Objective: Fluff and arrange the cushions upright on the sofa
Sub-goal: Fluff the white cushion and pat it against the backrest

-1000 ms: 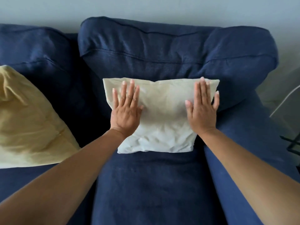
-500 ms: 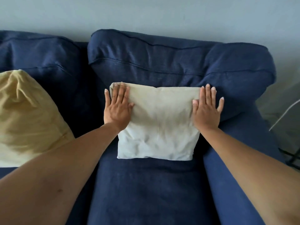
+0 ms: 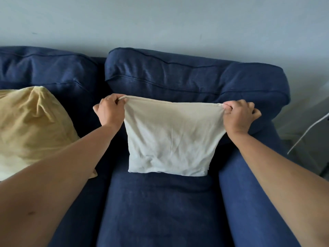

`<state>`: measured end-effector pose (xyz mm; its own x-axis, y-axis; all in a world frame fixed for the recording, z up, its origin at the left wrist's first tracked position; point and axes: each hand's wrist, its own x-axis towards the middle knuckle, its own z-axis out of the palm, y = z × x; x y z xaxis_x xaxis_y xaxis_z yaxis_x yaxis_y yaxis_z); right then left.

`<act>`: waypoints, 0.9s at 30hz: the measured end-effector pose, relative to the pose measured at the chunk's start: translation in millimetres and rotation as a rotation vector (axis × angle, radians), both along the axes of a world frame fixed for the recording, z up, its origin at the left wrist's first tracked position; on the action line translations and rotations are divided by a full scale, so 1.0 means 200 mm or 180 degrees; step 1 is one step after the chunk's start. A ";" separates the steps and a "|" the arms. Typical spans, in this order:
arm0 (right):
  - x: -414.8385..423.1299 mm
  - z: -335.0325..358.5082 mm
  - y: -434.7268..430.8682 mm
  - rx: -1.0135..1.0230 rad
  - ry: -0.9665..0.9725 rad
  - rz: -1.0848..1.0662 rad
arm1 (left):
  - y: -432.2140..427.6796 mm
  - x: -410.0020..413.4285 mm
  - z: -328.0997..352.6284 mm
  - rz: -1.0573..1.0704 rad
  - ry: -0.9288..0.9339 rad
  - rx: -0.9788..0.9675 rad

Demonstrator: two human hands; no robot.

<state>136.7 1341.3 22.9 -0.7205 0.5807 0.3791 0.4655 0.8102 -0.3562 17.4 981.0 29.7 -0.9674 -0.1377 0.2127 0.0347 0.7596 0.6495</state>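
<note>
A cream-white cushion stands upright on the right seat of the dark blue sofa, leaning against the back cushion. My left hand pinches its top left corner and my right hand pinches its top right corner, so the top edge is stretched taut between them. The stuffing sits low, and the upper part looks flat. A yellow cushion leans against the left back cushion, partly hidden behind my left forearm.
The sofa's right armrest runs under my right forearm. A pale wall stands behind the sofa. A thin white rod or cable slants down at the far right, beside the sofa.
Both hands went from lying flat on the cream cushion's face to gripping its top corners. The top edge is pulled up and stretched wide.
</note>
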 end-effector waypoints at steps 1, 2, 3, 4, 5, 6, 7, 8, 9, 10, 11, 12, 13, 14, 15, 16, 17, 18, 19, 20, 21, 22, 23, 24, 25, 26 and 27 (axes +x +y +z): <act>0.00 0.01 0.00 0.0005 -0.0048 0.0009 | 0.00 0.01 0.00 0.0014 -0.0030 -0.0025; 0.00 0.01 -0.01 0.0010 -0.0148 0.0037 | 0.00 0.02 0.00 0.0002 -0.0147 -0.0100; 0.00 0.00 -0.02 -0.0001 -0.0231 0.0069 | 0.00 0.03 -0.01 -0.0006 -0.0276 -0.0223; 0.01 -0.01 -0.04 -0.0009 -0.0218 0.0113 | 0.00 0.06 -0.01 -0.0012 -0.0319 -0.0347; 0.02 -0.02 -0.06 -0.0011 -0.0115 0.0174 | 0.01 0.08 -0.02 -0.0046 -0.0202 -0.0476; 0.02 -0.03 -0.09 0.0007 0.0028 0.0251 | 0.03 0.11 -0.02 -0.0143 0.0085 -0.0627; 0.02 -0.03 -0.13 0.0056 0.0121 0.0363 | 0.05 0.14 -0.02 -0.0357 0.0410 -0.0833; 0.03 -0.04 -0.17 0.0144 0.0124 0.0549 | 0.09 0.17 -0.02 -0.0690 0.0680 -0.1085; 0.04 -0.06 -0.22 0.0279 0.0031 0.0839 | 0.14 0.20 -0.03 -0.1098 0.0832 -0.1409; 0.04 -0.08 -0.28 0.0445 -0.0138 0.1176 | 0.19 0.24 -0.06 -0.1509 0.0805 -0.1791; 0.06 -0.12 -0.33 0.0640 -0.0352 0.1499 | 0.24 0.28 -0.10 -0.1832 0.0632 -0.2170; 0.07 -0.16 -0.37 0.0858 -0.0569 0.1763 | 0.27 0.31 -0.15 -0.2025 0.0431 -0.2487; 0.07 -0.19 -0.39 0.1054 -0.0765 0.1916 | 0.29 0.32 -0.19 -0.2105 0.0263 -0.2695; 0.08 -0.23 -0.40 0.1154 -0.0919 0.1937 | 0.29 0.31 -0.23 -0.2071 0.0103 -0.2776; 0.08 -0.26 -0.39 0.1115 -0.1033 0.1847 | 0.28 0.30 -0.26 -0.1948 -0.0053 -0.2766; 0.07 -0.28 -0.36 0.0978 -0.1110 0.1668 | 0.25 0.28 -0.28 -0.1771 -0.0178 -0.2724; 0.07 -0.29 -0.33 0.0831 -0.1172 0.1452 | 0.22 0.26 -0.29 -0.1593 -0.0247 -0.2695; 0.08 -0.29 -0.29 0.0739 -0.1211 0.1252 | 0.18 0.24 -0.30 -0.1451 -0.0266 -0.2723; 0.09 -0.29 -0.26 0.0701 -0.1233 0.1114 | 0.15 0.23 -0.30 -0.1362 -0.0251 -0.2809; 0.10 -0.28 -0.24 0.0674 -0.1241 0.1050 | 0.12 0.23 -0.29 -0.1336 -0.0226 -0.2891; 0.11 -0.26 -0.25 0.0616 -0.1218 0.1039 | 0.10 0.23 -0.28 -0.1349 -0.0224 -0.2906; 0.12 -0.24 -0.26 0.0534 -0.1147 0.1050 | 0.08 0.24 -0.25 -0.1378 -0.0243 -0.2818; 0.13 -0.22 -0.29 0.0458 -0.1048 0.1067 | 0.06 0.25 -0.22 -0.1403 -0.0244 -0.2657; 0.14 -0.19 -0.33 0.0403 -0.0931 0.1102 | 0.04 0.27 -0.19 -0.1411 -0.0187 -0.2443; 0.15 -0.17 -0.38 0.0372 -0.0796 0.1165 | 0.01 0.29 -0.15 -0.1402 -0.0063 -0.2181; 0.15 -0.14 -0.44 0.0353 -0.0629 0.1263 | -0.03 0.31 -0.11 -0.1348 0.0110 -0.1886; 0.14 -0.10 -0.50 0.0318 -0.0455 0.1382 | -0.08 0.33 -0.07 -0.1243 0.0296 -0.1581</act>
